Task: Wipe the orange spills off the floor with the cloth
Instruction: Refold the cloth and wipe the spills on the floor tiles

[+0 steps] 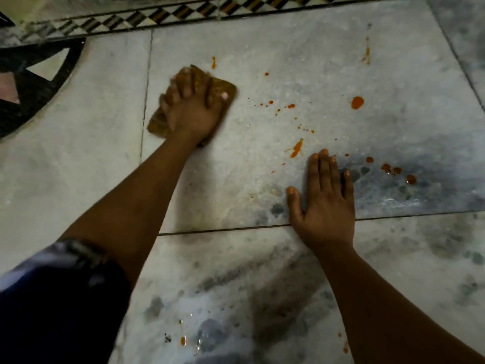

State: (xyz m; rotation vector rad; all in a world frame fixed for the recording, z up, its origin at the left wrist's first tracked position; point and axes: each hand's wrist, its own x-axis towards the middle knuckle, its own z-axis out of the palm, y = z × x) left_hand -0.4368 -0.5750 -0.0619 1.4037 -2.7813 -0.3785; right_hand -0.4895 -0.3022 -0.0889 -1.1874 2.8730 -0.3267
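A brown cloth (157,124) lies flat on the grey marble floor (262,48), left of the spills. My left hand (190,109) presses down on it with fingers spread across its top. My right hand (324,203) rests flat on the floor, fingers straight, holding nothing. Orange spills dot the slab between and beyond my hands: a round blob (357,102), a streak (296,148) just beyond my right fingertips, a row of drops (396,170) to the right, and a small streak (213,62) just beyond the cloth.
A black-and-white patterned border (157,17) runs along the far edge, with a dark inlay (34,82) at far left. Another orange smear (367,53) marks the far right of the slab, and a drop (183,340) lies near my dark-clothed knee (52,311).
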